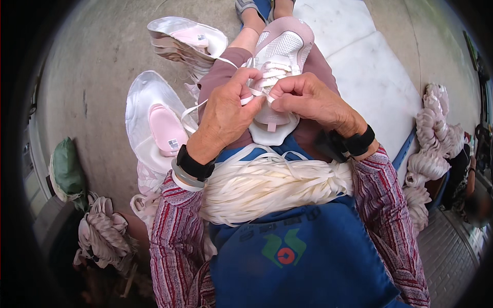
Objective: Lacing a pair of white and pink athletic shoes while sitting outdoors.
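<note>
Across my lap lies a white and pink shoe upper (287,49), its toe pointing away from me and its pink tongue tab toward me. A white shoelace (247,100) runs through its upper eyelets. My left hand (221,115) pinches the lace at the left side of the opening, and a loose length trails off to the left. At the right side, my right hand (313,100) is closed, thumb against finger, on the lace by the tongue. The fingertips hide the exact eyelet. A thick bundle of cream laces (272,187) rests on my blue apron (318,251).
Stacked shoe uppers with pink insoles (167,128) stand to my left, with another stack (187,38) farther off. Pale bunched uppers (429,138) lie at the right, others (105,231) at the lower left near a green bag (69,167). A white slab (370,77) is at far right.
</note>
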### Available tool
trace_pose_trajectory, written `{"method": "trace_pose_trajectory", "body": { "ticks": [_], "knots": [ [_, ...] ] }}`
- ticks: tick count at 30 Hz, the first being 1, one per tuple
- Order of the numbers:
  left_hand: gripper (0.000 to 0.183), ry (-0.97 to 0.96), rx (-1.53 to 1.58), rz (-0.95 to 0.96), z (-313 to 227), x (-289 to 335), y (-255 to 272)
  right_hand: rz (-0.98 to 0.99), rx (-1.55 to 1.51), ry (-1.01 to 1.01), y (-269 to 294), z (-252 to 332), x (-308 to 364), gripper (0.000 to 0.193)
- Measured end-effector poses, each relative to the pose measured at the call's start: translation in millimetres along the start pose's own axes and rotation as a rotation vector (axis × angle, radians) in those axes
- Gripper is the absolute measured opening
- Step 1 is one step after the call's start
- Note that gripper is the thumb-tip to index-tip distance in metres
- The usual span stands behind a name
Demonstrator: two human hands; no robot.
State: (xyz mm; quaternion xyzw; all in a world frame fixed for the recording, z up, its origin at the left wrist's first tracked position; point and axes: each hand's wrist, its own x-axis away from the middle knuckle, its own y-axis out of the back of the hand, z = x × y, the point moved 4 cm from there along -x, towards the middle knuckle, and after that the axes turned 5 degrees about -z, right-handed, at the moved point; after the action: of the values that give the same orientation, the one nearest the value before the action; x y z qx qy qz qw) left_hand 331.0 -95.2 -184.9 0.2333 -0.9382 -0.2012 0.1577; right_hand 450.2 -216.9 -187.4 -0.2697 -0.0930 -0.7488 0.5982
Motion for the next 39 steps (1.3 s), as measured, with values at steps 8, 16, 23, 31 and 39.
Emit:
{"method": "trace_pose_trajectory", "body": {
  "ticks": [8, 16, 23, 31, 39],
  "knots": [
    [0.020, -0.239, -0.083, -0.060, -1, -10, -7, -0.340, 0.547, 0.541, -2, 0, -2, 0.014],
    [0.019, -0.084, -0.032, -0.027, 1, -17, -8, -0.544, 0.699, 0.716, -6, 4, -4, 0.015],
    [0.019, -0.105, -0.011, 0.003, 2, -20, -7, -0.619, 0.782, 0.813, -11, 9, 0, 0.017],
    [0.013, -0.185, -0.029, -0.053, 2, -22, -11, -0.677, 0.866, 0.795, -16, 8, -2, 0.019],
    [0.016, -0.198, -0.091, -0.053, 0, -21, -10, -0.689, 0.776, 0.753, -16, 3, -3, 0.019]
  ]
}}
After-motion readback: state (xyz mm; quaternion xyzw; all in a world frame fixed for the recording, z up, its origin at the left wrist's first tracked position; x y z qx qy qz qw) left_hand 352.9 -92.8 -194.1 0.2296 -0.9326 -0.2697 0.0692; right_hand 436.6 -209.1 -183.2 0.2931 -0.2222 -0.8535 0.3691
